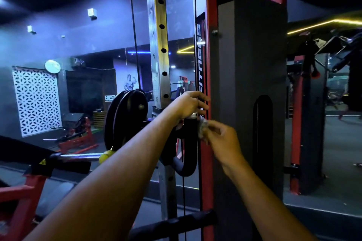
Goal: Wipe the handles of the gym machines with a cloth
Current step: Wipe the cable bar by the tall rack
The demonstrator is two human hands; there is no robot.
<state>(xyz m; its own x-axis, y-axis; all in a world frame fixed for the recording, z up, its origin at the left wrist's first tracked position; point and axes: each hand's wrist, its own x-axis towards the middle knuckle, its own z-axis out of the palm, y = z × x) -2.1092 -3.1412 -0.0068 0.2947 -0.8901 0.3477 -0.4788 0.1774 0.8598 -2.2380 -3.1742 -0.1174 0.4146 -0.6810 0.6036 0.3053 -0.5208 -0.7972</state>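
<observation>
While the left hand curls its fingers over the top of the black handle — at the metal collar, just left of the red upright — the right hand pinches a small pale cloth between its fingertips. The cloth touches the handle's upper right side, right against the red upright. The handle hangs in a curved loop beside the upright's lower half — black weight plates sit farther left of the upright, past a silver holed post.
</observation>
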